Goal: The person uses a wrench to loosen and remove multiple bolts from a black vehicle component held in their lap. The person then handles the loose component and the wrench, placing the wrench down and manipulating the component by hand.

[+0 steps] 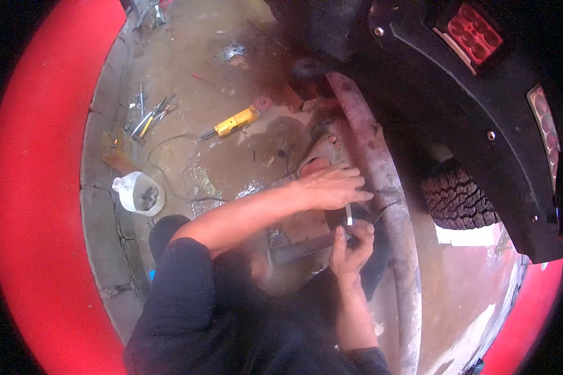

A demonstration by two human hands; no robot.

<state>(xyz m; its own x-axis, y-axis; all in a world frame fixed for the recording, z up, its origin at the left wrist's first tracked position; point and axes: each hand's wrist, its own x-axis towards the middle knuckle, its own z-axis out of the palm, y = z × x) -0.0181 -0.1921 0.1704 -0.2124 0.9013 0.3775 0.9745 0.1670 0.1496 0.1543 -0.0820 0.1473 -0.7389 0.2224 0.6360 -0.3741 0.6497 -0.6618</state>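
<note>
My left hand (331,189) reaches in from the left, palm down, its fingers partly bent beside a long rusty tube (391,206). A short thin white strip (349,215) runs from under its fingers down to my right hand (351,250). The left thumb is hidden. With thumb and fingers closed, my right hand pinches the strip's lower end. A thin dark wire-like piece (380,215) slants between the right fingertips and the tube; which hand bears it, if any, I cannot tell. My foot in a light sandal (325,153) shows beyond the left hand.
A yellow corded power tool (236,120) lies on the wet floor. Several hand tools (150,117), a cut-open white jug (145,192) and a rusty metal piece (117,152) lie left. A dark vehicle body (456,106) with a tyre (460,200) overhangs the right side.
</note>
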